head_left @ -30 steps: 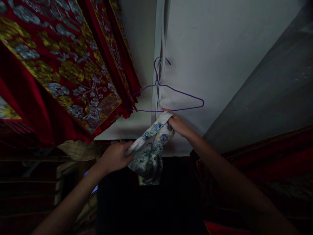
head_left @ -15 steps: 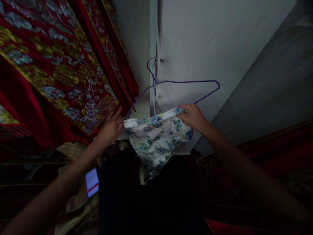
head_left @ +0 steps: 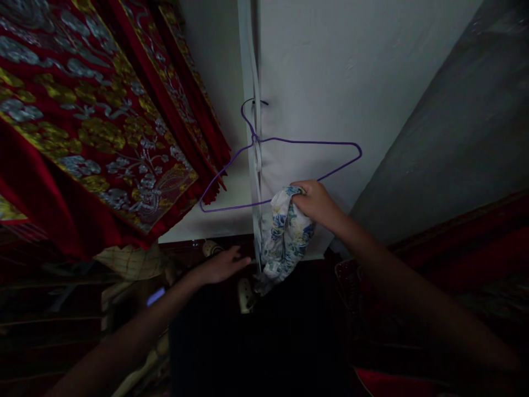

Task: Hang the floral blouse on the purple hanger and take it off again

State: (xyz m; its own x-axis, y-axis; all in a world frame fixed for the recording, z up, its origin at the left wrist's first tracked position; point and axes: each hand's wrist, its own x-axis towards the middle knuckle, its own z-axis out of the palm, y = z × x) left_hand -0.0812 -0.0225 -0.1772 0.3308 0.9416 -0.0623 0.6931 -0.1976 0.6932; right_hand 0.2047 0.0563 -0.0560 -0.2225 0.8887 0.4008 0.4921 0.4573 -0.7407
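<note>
A white cloth garment with blue and yellow flowers (head_left: 286, 234) hangs bunched from my right hand (head_left: 313, 199), which pinches its upper edge; its exact kind I cannot make out. Behind it, a purple wire hanger (head_left: 318, 143) hangs by its hook against the wall, its lower bar partly covered by the garment and my right hand. Lower and to the left, my left hand (head_left: 225, 266) is open, fingers apart, holding nothing, a little left of the garment's lower part.
Red cloths with gold and silver embroidery (head_left: 111, 132) hang at the left. White cords (head_left: 257, 71) run down the pale wall (head_left: 330, 66). Light-coloured shoes (head_left: 245, 295) show on the dark floor below. A lit phone (head_left: 156, 297) lies at the lower left, partly behind my left forearm.
My left hand has let go of the garment's left end and moved down and right. The garment, stretched wide before, now droops from my right hand, uncovering the hanger's lower left.
</note>
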